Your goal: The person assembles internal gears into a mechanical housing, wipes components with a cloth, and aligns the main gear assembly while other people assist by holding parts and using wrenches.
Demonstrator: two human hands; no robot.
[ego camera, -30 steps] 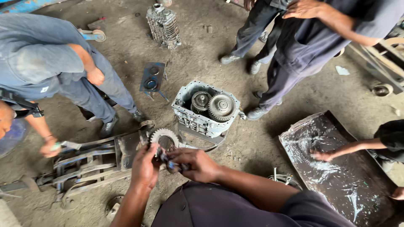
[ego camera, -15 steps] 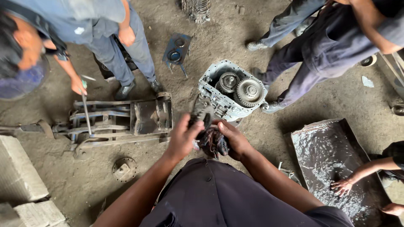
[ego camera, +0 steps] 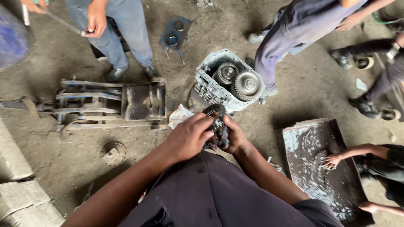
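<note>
A worker's left hand (ego camera: 187, 138) and right hand (ego camera: 235, 136) close together on a dark toothed gear (ego camera: 216, 124), held above the lap just short of an open gearbox (ego camera: 227, 84) on the dirt floor (ego camera: 294, 96). Both hands are clamped on the part, left fingers (ego camera: 202, 126) curled over its near side, the right thumb pressed to its rim; how much of the gear lies under the palms cannot be seen. The grip looks best kept two-handed and level, since the metal appears greasy and a slip would drop it into the grit. Inside the grey casing two gears sit side by side, teeth up. To the left lies a rusty steel frame (ego camera: 109, 103), with a round flange (ego camera: 112, 153) near it and a blue plate (ego camera: 174, 35) beyond. A person in jeans (ego camera: 113, 33) stands above the frame holding a rod (ego camera: 63, 23). To the right, another person's hand (ego camera: 332, 159) rests on a wet, white-streaked sheet (ego camera: 307, 143), while others stand behind the gearbox.
</note>
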